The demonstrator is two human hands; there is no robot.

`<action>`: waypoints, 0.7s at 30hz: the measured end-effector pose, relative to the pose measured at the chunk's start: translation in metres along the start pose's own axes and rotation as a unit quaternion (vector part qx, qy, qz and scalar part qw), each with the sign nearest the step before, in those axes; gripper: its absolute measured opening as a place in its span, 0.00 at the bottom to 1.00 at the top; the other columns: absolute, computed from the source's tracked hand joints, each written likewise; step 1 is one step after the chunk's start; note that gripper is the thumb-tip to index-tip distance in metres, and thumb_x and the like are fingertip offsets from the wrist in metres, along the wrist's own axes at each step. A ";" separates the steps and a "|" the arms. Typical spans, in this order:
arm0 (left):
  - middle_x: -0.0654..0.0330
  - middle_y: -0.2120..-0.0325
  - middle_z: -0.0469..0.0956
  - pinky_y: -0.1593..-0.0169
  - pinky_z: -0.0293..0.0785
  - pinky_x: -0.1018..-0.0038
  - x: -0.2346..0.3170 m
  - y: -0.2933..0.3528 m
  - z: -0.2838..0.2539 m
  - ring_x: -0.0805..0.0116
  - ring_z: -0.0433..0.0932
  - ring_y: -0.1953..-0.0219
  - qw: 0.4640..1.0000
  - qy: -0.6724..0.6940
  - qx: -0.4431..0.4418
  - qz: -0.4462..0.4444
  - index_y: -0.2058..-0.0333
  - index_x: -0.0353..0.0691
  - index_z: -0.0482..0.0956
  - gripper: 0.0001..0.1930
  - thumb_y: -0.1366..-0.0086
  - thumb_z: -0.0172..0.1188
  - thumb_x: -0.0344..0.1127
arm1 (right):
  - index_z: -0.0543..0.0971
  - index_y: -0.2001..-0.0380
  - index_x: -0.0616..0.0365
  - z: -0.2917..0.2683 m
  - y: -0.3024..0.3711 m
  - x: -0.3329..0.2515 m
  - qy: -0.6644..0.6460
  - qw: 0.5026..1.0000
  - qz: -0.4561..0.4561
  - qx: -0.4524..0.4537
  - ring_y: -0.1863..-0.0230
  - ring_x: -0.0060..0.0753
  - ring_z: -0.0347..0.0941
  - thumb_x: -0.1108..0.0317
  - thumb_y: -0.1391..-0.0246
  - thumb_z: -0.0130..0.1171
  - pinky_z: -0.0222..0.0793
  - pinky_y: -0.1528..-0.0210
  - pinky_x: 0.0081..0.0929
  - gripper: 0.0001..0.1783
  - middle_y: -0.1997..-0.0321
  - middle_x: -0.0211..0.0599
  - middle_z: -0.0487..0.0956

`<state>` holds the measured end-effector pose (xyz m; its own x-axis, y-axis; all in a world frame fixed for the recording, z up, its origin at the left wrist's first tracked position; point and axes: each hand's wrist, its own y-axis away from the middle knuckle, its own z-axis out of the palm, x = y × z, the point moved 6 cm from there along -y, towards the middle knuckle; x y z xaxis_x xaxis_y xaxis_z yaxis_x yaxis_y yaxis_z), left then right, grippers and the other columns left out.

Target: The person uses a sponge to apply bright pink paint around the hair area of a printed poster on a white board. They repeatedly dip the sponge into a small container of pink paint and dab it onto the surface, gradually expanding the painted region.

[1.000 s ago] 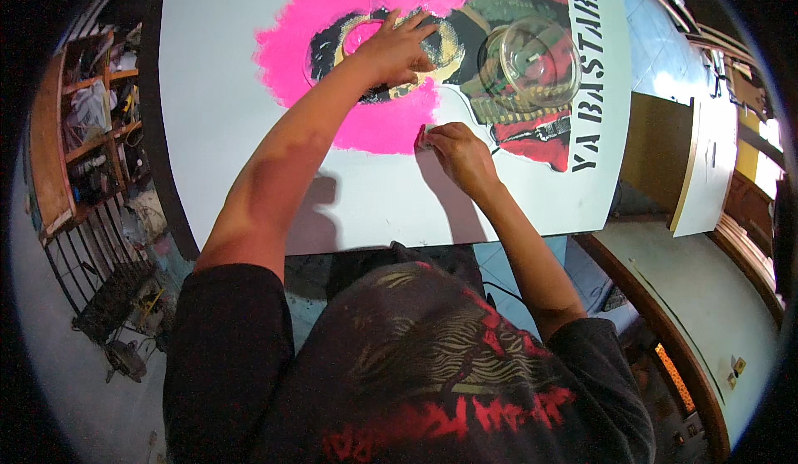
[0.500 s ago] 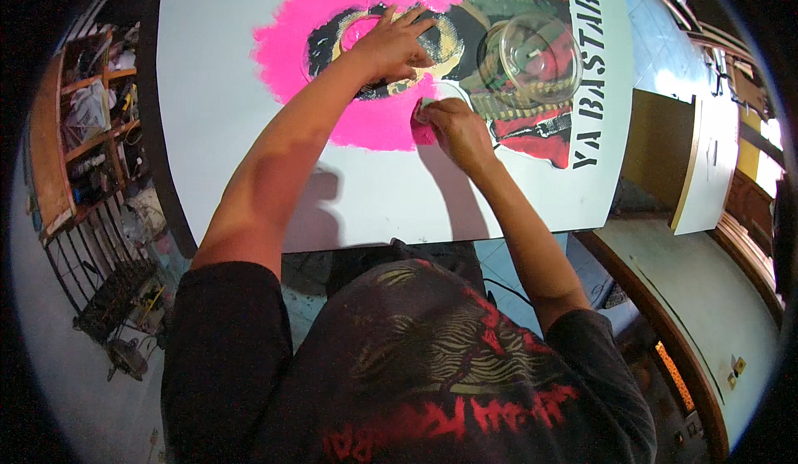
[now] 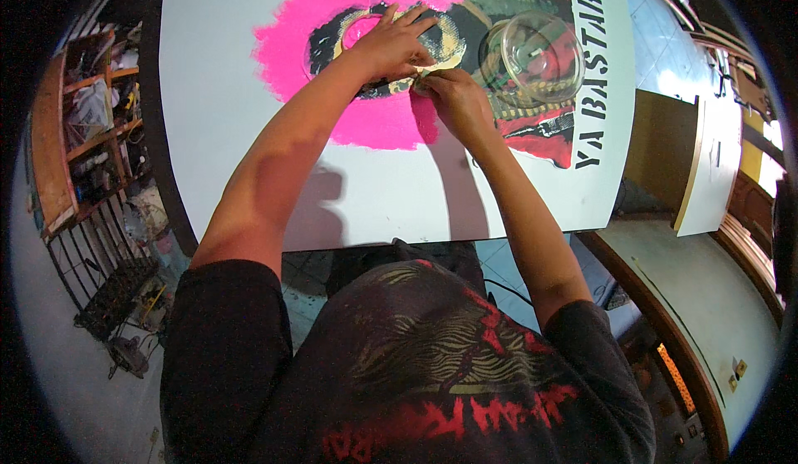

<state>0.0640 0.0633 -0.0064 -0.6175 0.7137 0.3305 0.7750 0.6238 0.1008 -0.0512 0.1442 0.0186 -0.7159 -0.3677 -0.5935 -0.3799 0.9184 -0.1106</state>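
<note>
A white board [image 3: 224,132] carries a broad patch of bright pink paint [image 3: 374,123]. Amid the pink lies a black and cream shape [image 3: 449,40], which looks like a stencil or cut-out. My left hand [image 3: 395,46] is spread flat over it, fingers pointing away and apart. Just below and right of it, my right hand [image 3: 457,103] pinches a small greyish wad [image 3: 421,78], mostly hidden by the fingertips, at the lower edge of the shape. A round clear plastic container [image 3: 542,55] sits right of my hands, on a dark green and red painted area [image 3: 532,136].
Black lettering [image 3: 588,73] runs along the board's right side. Left of the board stand wooden shelves [image 3: 87,123] full of odds and ends, with a black metal rack [image 3: 100,256] below. A pale panel [image 3: 711,165] and a wood-edged greenish surface [image 3: 698,289] are at the right.
My right hand has moved up, away from me, with the small wad, from the pink paint to the lower edge of the black and cream shape. My left hand has stayed in place.
</note>
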 end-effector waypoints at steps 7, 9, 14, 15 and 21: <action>0.58 0.31 0.59 0.28 0.39 0.40 0.000 0.001 0.004 0.54 0.46 0.26 1.000 0.000 -0.006 -0.001 0.60 0.65 0.87 0.15 0.49 0.72 0.43 | 0.84 0.65 0.52 0.011 0.033 0.001 -0.033 0.996 0.015 -0.079 0.56 0.47 0.78 0.69 0.48 0.59 0.75 0.56 0.40 0.08 0.61 0.39 0.83; 0.59 0.31 0.59 0.28 0.39 0.40 -0.001 0.002 0.006 0.54 0.46 0.26 1.000 0.001 -0.006 -0.001 0.59 0.65 0.87 0.16 0.49 0.72 0.43 | 0.84 0.64 0.51 -0.003 0.043 -0.015 -0.031 0.999 0.023 -0.021 0.55 0.46 0.78 0.70 0.48 0.59 0.75 0.55 0.39 0.09 0.60 0.37 0.83; 0.59 0.31 0.59 0.29 0.40 0.40 0.002 0.002 0.002 0.54 0.46 0.26 1.000 -0.010 -0.011 -0.008 0.59 0.65 0.87 0.16 0.50 0.73 0.43 | 0.83 0.61 0.50 0.007 0.073 -0.022 -0.005 0.998 0.019 -0.065 0.52 0.42 0.77 0.74 0.50 0.58 0.77 0.54 0.37 0.12 0.56 0.35 0.83; 0.59 0.31 0.59 0.29 0.40 0.40 0.003 0.002 0.002 0.54 0.46 0.26 1.000 -0.010 -0.014 -0.008 0.60 0.64 0.87 0.16 0.50 0.73 0.43 | 0.83 0.61 0.50 0.002 0.078 -0.025 -0.013 0.998 0.034 -0.055 0.51 0.42 0.77 0.74 0.50 0.58 0.77 0.53 0.37 0.13 0.55 0.35 0.83; 0.58 0.31 0.59 0.30 0.42 0.38 0.001 0.003 0.003 0.52 0.46 0.26 1.000 -0.017 0.003 -0.002 0.58 0.63 0.87 0.18 0.51 0.72 0.42 | 0.83 0.60 0.52 -0.001 0.088 -0.032 -0.016 0.998 0.025 -0.064 0.51 0.42 0.76 0.73 0.50 0.57 0.77 0.52 0.37 0.13 0.56 0.34 0.82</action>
<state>0.0655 0.0673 -0.0088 -0.6247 0.7221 0.2972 0.7720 0.6282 0.0963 -0.0623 0.2366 0.0284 -0.7174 -0.3142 -0.6218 -0.4166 0.9088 0.0214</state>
